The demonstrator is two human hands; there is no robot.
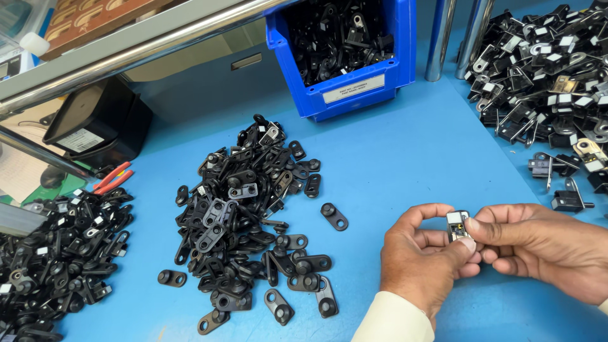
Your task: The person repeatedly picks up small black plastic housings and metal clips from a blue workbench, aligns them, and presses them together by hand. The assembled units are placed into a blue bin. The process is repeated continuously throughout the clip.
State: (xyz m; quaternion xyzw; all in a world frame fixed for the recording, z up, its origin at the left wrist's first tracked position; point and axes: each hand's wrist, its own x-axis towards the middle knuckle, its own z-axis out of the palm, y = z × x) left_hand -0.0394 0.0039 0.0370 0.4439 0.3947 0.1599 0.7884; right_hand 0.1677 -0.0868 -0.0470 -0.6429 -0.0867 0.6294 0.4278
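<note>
Both hands meet over the blue table at the lower right. My left hand [423,256] and my right hand [538,247] pinch one small black part with a white square face and metal insert [457,225] between thumbs and fingertips. A heap of flat black plastic brackets [247,215] lies to the left of my hands, with a single loose bracket [334,216] nearest to them.
A blue bin [345,88] full of black parts stands at the back. Piles of assembled black-and-metal parts lie at the right [551,82] and at the lower left [57,253]. Red-handled pliers [113,177], a black box [95,123] and metal posts [440,38] are also here.
</note>
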